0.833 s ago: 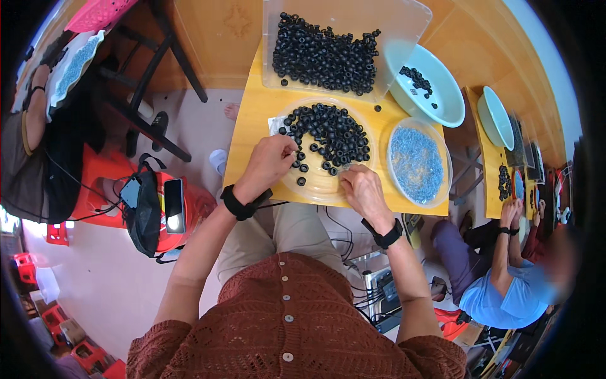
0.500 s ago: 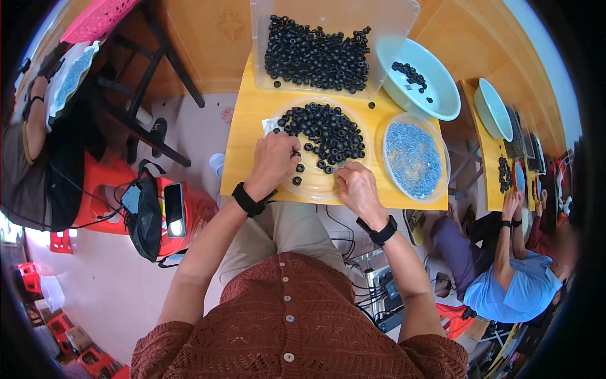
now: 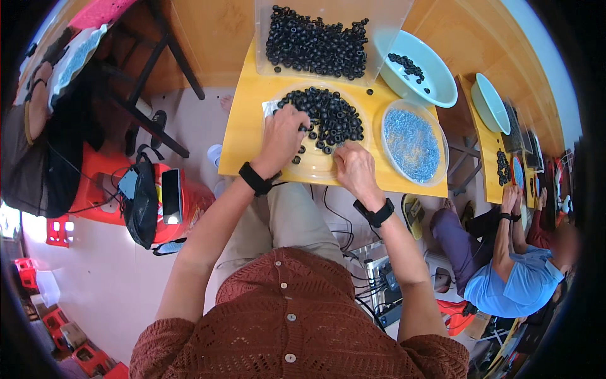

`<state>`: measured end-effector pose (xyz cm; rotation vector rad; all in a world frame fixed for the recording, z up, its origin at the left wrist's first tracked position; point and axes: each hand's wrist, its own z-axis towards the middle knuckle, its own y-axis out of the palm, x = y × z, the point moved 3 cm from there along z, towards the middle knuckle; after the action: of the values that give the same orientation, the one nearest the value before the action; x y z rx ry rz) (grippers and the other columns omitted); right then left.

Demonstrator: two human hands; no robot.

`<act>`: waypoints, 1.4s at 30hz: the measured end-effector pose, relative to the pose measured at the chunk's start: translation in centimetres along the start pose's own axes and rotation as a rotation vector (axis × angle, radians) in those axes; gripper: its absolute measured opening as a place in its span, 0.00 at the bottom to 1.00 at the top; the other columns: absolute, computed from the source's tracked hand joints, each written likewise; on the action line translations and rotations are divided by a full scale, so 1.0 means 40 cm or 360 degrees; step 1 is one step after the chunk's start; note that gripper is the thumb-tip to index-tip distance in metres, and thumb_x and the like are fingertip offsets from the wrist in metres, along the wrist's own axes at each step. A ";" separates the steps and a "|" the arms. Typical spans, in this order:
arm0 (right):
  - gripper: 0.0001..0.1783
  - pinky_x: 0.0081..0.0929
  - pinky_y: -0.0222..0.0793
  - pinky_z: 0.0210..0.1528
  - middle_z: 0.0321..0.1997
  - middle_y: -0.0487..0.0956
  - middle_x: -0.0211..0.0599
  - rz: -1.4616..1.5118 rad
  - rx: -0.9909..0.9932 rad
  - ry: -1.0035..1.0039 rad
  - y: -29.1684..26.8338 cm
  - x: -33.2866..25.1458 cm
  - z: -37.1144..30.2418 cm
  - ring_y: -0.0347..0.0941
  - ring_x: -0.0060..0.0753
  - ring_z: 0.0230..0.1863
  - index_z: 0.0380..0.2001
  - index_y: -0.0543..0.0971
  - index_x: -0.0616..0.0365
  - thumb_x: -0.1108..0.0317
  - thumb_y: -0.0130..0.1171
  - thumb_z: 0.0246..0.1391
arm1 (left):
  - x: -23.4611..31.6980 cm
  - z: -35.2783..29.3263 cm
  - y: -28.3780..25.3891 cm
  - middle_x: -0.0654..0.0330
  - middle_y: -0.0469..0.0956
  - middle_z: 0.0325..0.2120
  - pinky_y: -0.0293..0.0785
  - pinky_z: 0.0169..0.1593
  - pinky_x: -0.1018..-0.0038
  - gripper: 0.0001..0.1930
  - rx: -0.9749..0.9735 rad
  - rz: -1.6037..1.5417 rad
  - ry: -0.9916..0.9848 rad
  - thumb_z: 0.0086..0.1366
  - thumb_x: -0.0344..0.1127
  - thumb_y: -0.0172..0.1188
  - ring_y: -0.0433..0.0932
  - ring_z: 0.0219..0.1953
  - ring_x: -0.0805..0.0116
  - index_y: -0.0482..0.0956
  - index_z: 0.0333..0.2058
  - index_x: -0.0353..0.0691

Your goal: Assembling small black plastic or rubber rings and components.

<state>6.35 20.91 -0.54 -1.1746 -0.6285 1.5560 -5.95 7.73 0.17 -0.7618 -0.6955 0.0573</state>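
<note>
Small black ring-shaped pieces [image 3: 338, 117] lie heaped in a shallow clear round tray [image 3: 309, 169] on the yellow table. My left hand [image 3: 282, 136] reaches over the tray's left side, fingers bent at the edge of the heap. A black piece shows at its fingertips, though the grip is partly hidden. At the near right of the heap, my right hand [image 3: 356, 167] is closed in a pinch; what it holds is too small to make out. A few loose black pieces [image 3: 297, 160] lie between the hands. Both wrists wear black bands.
Behind the tray stands a clear bin [image 3: 315, 47] of black pieces. A pale green basin [image 3: 439, 72] holds a few more. To the right is a round dish [image 3: 413, 145] of small blue bits. Another person [image 3: 514, 278] works at the right; a red stool [image 3: 189, 199] stands left.
My left hand has moved farther away, up to the edge of the heap. My right hand stays pinched beside the heap. The whole view has shifted slightly.
</note>
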 end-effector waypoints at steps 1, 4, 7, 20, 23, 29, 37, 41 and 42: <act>0.03 0.39 0.66 0.29 0.21 0.71 0.43 0.0023 0.0010 0.0005 0.005 0.001 0.000 0.70 0.48 0.26 0.18 0.76 0.63 0.78 0.53 0.38 | -0.007 0.005 -0.007 0.58 0.68 0.24 0.63 0.34 0.65 0.09 0.0042 -0.0229 -0.0061 0.45 0.21 0.58 0.70 0.32 0.58 0.73 0.26 0.41; 0.03 0.39 0.66 0.29 0.21 0.71 0.43 -0.0014 -0.0013 -0.0032 0.007 -0.001 0.005 0.71 0.48 0.27 0.18 0.76 0.63 0.78 0.53 0.36 | 0.011 -0.002 -0.053 0.60 0.71 0.22 0.69 0.31 0.73 0.08 0.0106 -0.0560 -0.0235 0.46 0.21 0.60 0.72 0.26 0.67 0.75 0.28 0.38; 0.03 0.40 0.67 0.30 0.22 0.72 0.45 -0.0036 -0.0037 -0.0003 0.005 0.004 -0.005 0.71 0.49 0.27 0.17 0.75 0.63 0.77 0.52 0.35 | 0.112 -0.061 -0.107 0.68 0.73 0.26 0.68 0.35 0.82 0.08 -0.0033 -0.1152 -0.0499 0.50 0.21 0.58 0.69 0.28 0.81 0.76 0.31 0.37; 0.05 0.38 0.67 0.32 0.24 0.75 0.44 -0.0206 -0.0067 -0.0034 0.009 0.003 -0.002 0.73 0.49 0.28 0.22 0.79 0.61 0.73 0.54 0.40 | 0.276 -0.385 -0.110 0.68 0.75 0.29 0.69 0.38 0.85 0.10 -0.0304 -0.2254 -0.0753 0.56 0.24 0.58 0.72 0.32 0.84 0.76 0.38 0.34; 0.05 0.39 0.68 0.32 0.25 0.75 0.44 -0.0207 -0.0076 -0.0037 0.003 -0.017 -0.007 0.73 0.49 0.29 0.21 0.77 0.61 0.72 0.54 0.41 | 0.259 -0.397 -0.131 0.66 0.76 0.31 0.70 0.40 0.83 0.10 -0.0200 -0.2358 -0.0808 0.57 0.25 0.57 0.73 0.33 0.81 0.75 0.39 0.34; 0.07 0.35 0.69 0.32 0.27 0.77 0.44 -0.0121 0.0018 0.0031 -0.007 0.001 -0.026 0.74 0.44 0.30 0.27 0.79 0.61 0.72 0.56 0.43 | 0.233 -0.408 -0.167 0.61 0.76 0.35 0.72 0.44 0.79 0.10 -0.0040 -0.2666 -0.0878 0.59 0.25 0.55 0.75 0.37 0.75 0.75 0.41 0.34; 0.07 0.14 0.61 0.27 0.24 0.72 0.28 0.1328 -0.0101 0.0433 -0.071 -0.210 -0.133 0.65 0.16 0.23 0.32 0.79 0.65 0.76 0.55 0.49 | 0.208 -0.426 -0.172 0.60 0.76 0.34 0.73 0.45 0.79 0.11 0.0095 -0.2879 -0.0997 0.61 0.27 0.53 0.76 0.37 0.73 0.73 0.43 0.33; 0.07 0.15 0.62 0.28 0.25 0.73 0.30 0.1333 -0.0156 0.0156 -0.098 -0.334 -0.162 0.67 0.18 0.24 0.33 0.79 0.65 0.79 0.55 0.49 | 0.206 -0.439 -0.178 0.60 0.76 0.35 0.74 0.44 0.79 0.11 0.0160 -0.2876 -0.1017 0.61 0.27 0.54 0.76 0.36 0.73 0.73 0.42 0.34; 0.07 0.15 0.62 0.28 0.25 0.73 0.30 0.1337 -0.0171 0.0142 -0.098 -0.351 -0.162 0.67 0.18 0.24 0.33 0.79 0.65 0.79 0.55 0.49 | 0.203 -0.442 -0.180 0.60 0.76 0.35 0.74 0.44 0.79 0.11 0.0183 -0.2873 -0.1013 0.61 0.27 0.54 0.76 0.36 0.73 0.73 0.42 0.34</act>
<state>13.58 8.00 5.40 -1.7045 -0.1417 2.1526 9.52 -6.06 0.30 0.2403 -1.7484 -1.3334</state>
